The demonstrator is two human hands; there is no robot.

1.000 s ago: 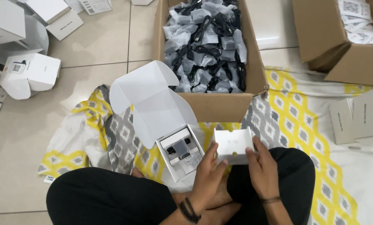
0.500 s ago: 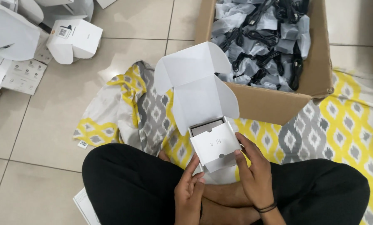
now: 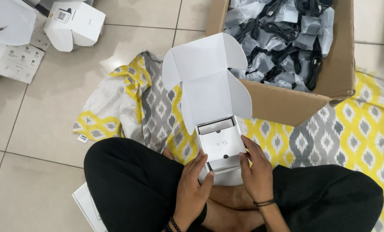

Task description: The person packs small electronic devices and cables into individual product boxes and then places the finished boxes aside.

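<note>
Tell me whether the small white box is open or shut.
Open: the small white box has its lid flaps raised, a white insert visible inside.

Floor (image 3: 50, 141) of large pale beige tiles with thin dark grout lines, evenly lit and faintly glossy, fills the left half of the frame. A patterned cloth (image 3: 355, 129), yellow, grey and white with diamond motifs, lies spread across the centre and right, rumpled at its left edge. A brown cardboard carton (image 3: 286, 101) stands on it at upper right. White folded boxes (image 3: 74, 23) and printed leaflets (image 3: 13, 62) lie scattered at upper left. No walls, windows or furniture are in view.
</note>
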